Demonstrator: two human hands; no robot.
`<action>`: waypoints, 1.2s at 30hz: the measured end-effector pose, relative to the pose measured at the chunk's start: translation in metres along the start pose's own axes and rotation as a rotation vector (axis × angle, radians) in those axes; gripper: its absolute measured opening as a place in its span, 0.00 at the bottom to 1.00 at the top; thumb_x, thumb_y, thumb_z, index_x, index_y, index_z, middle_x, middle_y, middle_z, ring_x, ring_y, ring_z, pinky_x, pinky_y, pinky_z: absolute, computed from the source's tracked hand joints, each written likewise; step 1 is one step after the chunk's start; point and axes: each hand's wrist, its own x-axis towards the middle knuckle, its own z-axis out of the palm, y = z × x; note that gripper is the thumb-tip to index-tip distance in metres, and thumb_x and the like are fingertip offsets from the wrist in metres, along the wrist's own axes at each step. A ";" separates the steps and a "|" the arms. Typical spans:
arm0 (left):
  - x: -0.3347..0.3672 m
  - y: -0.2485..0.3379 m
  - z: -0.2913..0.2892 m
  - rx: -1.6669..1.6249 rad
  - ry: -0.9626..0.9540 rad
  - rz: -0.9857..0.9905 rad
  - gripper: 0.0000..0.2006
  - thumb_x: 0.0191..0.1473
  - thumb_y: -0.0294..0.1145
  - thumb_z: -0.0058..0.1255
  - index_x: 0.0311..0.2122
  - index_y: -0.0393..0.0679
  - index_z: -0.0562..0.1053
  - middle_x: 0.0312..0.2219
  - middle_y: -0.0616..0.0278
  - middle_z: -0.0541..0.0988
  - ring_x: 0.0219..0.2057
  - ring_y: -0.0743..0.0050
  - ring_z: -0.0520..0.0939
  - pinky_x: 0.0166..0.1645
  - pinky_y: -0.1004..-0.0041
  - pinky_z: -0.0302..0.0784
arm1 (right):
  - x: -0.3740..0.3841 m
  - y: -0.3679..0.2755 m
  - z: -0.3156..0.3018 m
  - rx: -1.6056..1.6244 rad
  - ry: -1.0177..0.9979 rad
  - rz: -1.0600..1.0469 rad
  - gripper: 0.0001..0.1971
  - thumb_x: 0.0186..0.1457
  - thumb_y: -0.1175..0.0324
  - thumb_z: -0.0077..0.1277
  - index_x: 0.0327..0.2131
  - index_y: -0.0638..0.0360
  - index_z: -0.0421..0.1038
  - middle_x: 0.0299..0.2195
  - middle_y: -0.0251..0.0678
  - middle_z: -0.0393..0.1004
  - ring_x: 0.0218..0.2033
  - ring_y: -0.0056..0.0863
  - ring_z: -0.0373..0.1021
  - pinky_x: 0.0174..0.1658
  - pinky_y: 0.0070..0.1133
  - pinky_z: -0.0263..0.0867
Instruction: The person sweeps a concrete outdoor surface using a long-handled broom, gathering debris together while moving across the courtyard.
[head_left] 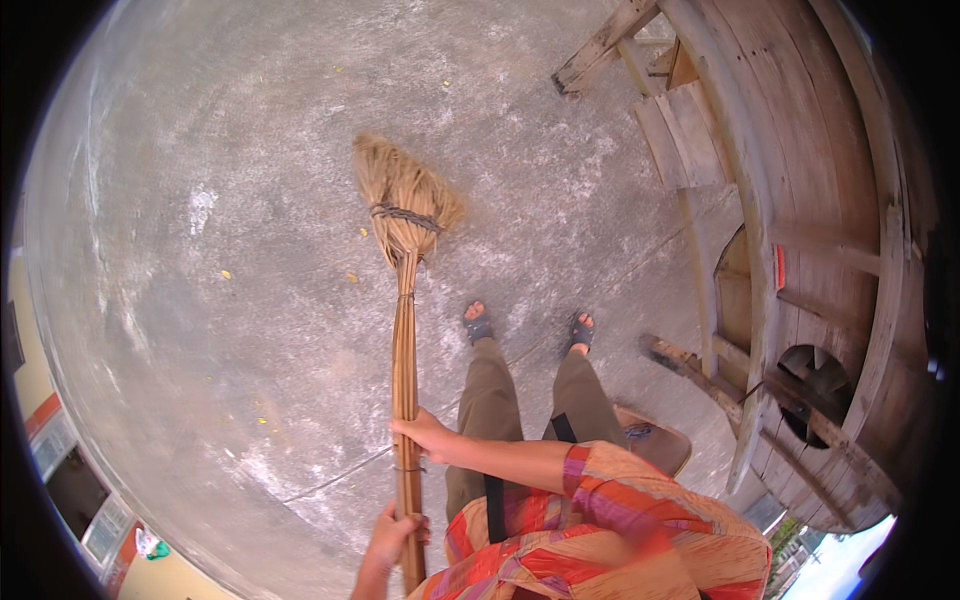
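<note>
Broom [404, 335]: over concrete floor [290, 360]; contact unclear
Right hand [428, 437]: clasping broom midway
Left hand [388, 536]: clasping its near end
Yellow leaves [226, 274]: scattered, some toward floor's left edge; apparently left unswept

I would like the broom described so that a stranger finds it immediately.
Start from the grey concrete floor, left of the large brown wooden structure. Over it, the left hand and right hand hold the long tan broom of bundled sticks. Only this has a flared, straw-coloured head with a dark twisted band.
</note>
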 end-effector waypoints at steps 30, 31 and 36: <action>0.143 -0.099 0.264 0.570 -0.766 -0.460 0.26 0.42 0.50 0.53 0.37 0.36 0.64 0.31 0.51 0.73 0.24 0.70 0.75 0.29 0.75 0.77 | -0.164 0.070 -0.386 0.531 0.652 -0.079 0.11 0.46 0.64 0.49 0.32 0.58 0.62 0.26 0.39 0.64 0.27 0.36 0.64 0.31 0.32 0.65; 0.156 -0.098 0.251 0.571 -0.774 -0.446 0.26 0.42 0.50 0.53 0.36 0.36 0.64 0.31 0.51 0.73 0.23 0.70 0.75 0.29 0.75 0.77 | -0.151 0.074 -0.391 0.501 0.631 -0.093 0.10 0.46 0.64 0.49 0.30 0.58 0.63 0.24 0.38 0.65 0.26 0.35 0.64 0.31 0.31 0.65; 0.184 -0.094 0.202 0.119 -0.881 -0.442 0.18 0.46 0.46 0.49 0.30 0.38 0.67 0.26 0.62 0.71 0.24 0.79 0.73 0.24 0.81 0.71 | -0.102 0.069 -0.344 0.519 0.745 -0.216 0.08 0.42 0.64 0.48 0.24 0.55 0.62 0.21 0.35 0.64 0.24 0.32 0.63 0.32 0.29 0.63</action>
